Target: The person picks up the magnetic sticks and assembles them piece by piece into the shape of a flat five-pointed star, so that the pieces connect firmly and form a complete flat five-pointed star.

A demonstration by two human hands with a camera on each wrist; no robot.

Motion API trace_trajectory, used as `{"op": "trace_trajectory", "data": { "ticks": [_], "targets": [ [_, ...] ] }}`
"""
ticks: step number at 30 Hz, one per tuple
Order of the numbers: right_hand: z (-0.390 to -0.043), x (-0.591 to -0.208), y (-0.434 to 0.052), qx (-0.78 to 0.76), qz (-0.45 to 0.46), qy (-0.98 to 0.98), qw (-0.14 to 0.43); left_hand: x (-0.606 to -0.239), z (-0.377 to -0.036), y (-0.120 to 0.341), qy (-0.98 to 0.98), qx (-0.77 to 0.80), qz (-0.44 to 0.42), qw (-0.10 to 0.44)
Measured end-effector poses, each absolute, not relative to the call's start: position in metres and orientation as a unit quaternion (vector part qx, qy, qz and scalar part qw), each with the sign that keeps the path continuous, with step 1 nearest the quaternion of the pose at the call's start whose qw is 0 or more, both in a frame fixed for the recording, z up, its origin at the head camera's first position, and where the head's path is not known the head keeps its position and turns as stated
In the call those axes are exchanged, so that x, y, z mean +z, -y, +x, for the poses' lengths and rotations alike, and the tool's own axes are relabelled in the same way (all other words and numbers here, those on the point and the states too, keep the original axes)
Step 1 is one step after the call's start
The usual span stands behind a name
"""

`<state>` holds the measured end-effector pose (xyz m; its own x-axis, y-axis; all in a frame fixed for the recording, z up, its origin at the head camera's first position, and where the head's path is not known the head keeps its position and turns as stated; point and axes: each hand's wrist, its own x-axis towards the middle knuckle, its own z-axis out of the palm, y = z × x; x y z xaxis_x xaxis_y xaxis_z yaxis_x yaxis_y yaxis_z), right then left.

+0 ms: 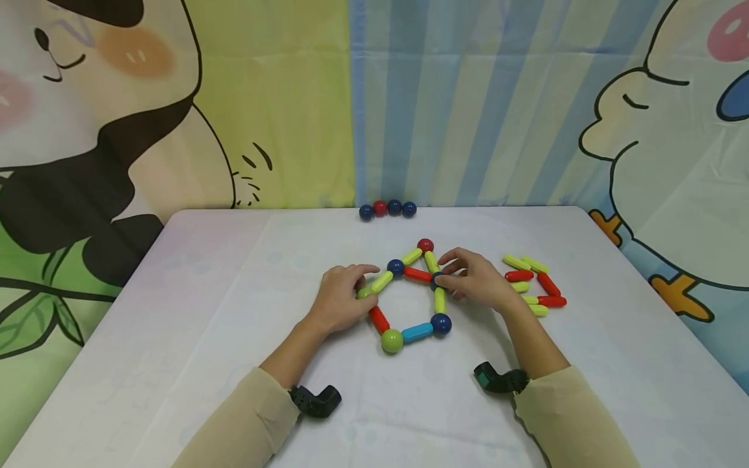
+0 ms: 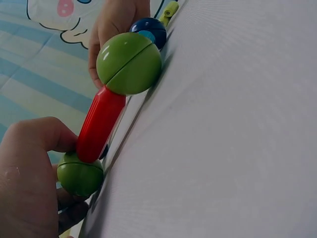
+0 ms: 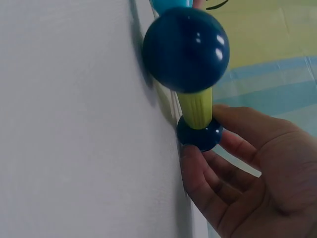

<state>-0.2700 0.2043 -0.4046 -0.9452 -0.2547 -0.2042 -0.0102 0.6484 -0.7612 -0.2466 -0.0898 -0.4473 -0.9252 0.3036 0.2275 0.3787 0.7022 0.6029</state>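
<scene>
A flat frame of coloured balls and rods lies on the table, a five-sided loop with a triangle on its far side. My left hand (image 1: 339,299) grips the loop's left green ball (image 2: 80,176), where a red rod (image 2: 101,124) and a yellow-green rod (image 1: 381,282) meet. My right hand (image 1: 474,279) pinches a dark blue ball (image 3: 208,138) between thumb and fingers at the loop's right corner. Nearer me are another green ball (image 1: 392,340), a light blue rod (image 1: 417,333) and a dark blue ball (image 1: 441,324). A red ball (image 1: 425,245) tops the triangle.
Loose red and yellow-green rods (image 1: 549,284) lie to the right of my right hand. Along the far edge of the white table (image 1: 175,364) sits a row of dark blue and red balls (image 1: 380,208). A printed curtain (image 1: 292,97) hangs behind.
</scene>
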Motion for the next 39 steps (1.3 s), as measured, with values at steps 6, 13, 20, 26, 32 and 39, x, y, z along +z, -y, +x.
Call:
{"op": "trace_trajectory", "data": {
  "ticks": [6,13,20,26,32,39],
  "targets": [
    [-0.271,-0.407,-0.202,-0.417,-0.067,-0.898,0.127,-0.445,-0.246,0.089,0.914,-0.337,-0.222,0.036],
    [-0.27,-0.406,-0.202,-0.418,-0.098,-0.892,0.143,-0.444,-0.244,0.089,0.915,-0.339,-0.217,0.03],
    [-0.27,-0.407,-0.2,-0.422,-0.104,-0.89,0.141,-0.447,-0.244,0.089,0.921,-0.324,-0.216,0.025],
    [-0.27,-0.409,-0.2,-0.423,-0.108,-0.888,0.145,-0.447,-0.243,0.089,0.915,-0.33,-0.232,0.008],
    [-0.271,-0.401,-0.21,-0.416,-0.087,-0.896,0.131,-0.447,-0.242,0.089,0.912,-0.34,-0.23,-0.005],
    [-0.268,-0.381,-0.24,-0.404,-0.051,-0.91,0.072,-0.446,-0.242,0.09,0.903,-0.368,-0.22,-0.003]
  ]
}}
